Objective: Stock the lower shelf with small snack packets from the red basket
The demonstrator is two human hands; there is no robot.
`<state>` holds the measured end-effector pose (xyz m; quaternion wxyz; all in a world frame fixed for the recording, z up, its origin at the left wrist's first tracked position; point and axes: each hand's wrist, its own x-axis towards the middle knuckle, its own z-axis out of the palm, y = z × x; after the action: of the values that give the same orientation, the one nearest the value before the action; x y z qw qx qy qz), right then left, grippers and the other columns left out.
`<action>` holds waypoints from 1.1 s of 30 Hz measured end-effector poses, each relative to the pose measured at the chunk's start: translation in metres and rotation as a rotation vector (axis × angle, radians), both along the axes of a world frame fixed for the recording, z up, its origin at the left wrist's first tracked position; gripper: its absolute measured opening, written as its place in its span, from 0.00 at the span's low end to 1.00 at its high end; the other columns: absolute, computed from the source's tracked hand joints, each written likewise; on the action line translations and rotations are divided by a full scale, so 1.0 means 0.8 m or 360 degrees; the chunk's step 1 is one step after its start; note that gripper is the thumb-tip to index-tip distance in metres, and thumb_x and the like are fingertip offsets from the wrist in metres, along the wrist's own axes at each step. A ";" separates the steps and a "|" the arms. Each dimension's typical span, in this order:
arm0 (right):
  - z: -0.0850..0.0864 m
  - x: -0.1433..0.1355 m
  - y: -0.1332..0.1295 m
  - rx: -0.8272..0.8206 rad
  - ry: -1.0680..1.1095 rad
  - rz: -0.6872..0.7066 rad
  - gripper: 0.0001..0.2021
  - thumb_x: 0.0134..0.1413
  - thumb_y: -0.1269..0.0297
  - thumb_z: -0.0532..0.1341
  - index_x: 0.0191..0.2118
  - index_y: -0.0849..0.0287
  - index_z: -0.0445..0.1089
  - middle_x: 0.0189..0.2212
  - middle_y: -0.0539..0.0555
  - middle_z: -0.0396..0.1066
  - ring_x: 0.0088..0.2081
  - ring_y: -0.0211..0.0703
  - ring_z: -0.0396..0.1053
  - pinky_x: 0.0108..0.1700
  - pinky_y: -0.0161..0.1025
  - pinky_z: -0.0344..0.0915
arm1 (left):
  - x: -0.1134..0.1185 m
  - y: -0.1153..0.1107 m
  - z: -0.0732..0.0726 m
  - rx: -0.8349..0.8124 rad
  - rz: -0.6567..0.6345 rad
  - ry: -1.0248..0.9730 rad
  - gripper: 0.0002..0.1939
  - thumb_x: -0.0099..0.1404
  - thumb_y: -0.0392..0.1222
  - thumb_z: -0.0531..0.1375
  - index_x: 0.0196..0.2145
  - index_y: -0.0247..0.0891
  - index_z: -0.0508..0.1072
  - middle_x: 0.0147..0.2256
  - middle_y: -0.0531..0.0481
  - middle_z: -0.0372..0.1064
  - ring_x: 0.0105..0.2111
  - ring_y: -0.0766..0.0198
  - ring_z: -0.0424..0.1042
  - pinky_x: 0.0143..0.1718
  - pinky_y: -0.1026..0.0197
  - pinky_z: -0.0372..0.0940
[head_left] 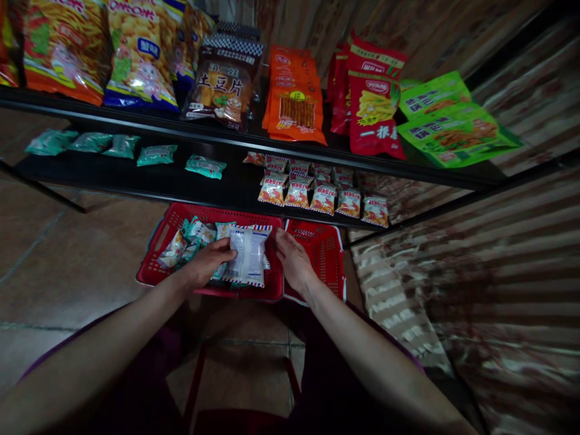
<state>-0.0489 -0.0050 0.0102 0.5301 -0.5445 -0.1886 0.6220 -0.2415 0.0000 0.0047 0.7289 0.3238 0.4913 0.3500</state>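
Observation:
Over the left red basket (147,264), my left hand (211,261) grips the left side of a small snack packet (248,257), its printed back facing up and its edges striped red and blue. My right hand (292,257) is beside the packet's right edge, above the basket's right rim, its fingers extended and nothing seen in them. Beneath and left of the held packet, the basket holds several teal packets (199,231) and a white-and-orange packet (173,251).
A second red basket (321,257) adjoins on the right. The lower black shelf (172,181) bears spaced teal packets (156,155) and rows of small white-and-orange packets (323,196). Larger snack bags (296,103) stand on the upper shelf. A striped curtain (475,260) hangs at right.

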 end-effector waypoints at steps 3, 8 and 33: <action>0.007 0.001 0.005 0.0073 -0.0122 0.0140 0.12 0.34 0.60 0.70 0.29 0.57 0.74 0.27 0.47 0.75 0.30 0.35 0.70 0.35 0.33 0.64 | 0.006 -0.006 0.002 -0.0005 -0.0046 0.0011 0.19 0.42 0.39 0.69 0.35 0.35 0.75 0.35 0.49 0.75 0.36 0.60 0.71 0.39 0.61 0.62; 0.010 0.012 0.011 -0.0014 -0.0164 0.0020 0.09 0.34 0.62 0.70 0.24 0.59 0.73 0.22 0.47 0.74 0.24 0.33 0.67 0.30 0.32 0.63 | 0.011 -0.010 -0.004 -0.0188 -0.0037 -0.0118 0.22 0.46 0.40 0.69 0.41 0.36 0.74 0.39 0.45 0.75 0.40 0.58 0.72 0.44 0.57 0.63; 0.007 0.045 0.035 -0.0140 -0.0147 -0.0260 0.09 0.41 0.66 0.68 0.22 0.60 0.68 0.13 0.43 0.64 0.16 0.27 0.59 0.18 0.25 0.56 | 0.016 -0.017 -0.004 -0.0241 -0.0220 -0.0215 0.07 0.51 0.33 0.65 0.31 0.33 0.77 0.34 0.44 0.76 0.34 0.61 0.75 0.45 0.57 0.67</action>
<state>-0.0130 0.0228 0.0155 0.5453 -0.6090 -0.1404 0.5587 -0.2290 -0.0135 0.0018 0.8051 0.2765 0.4425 0.2819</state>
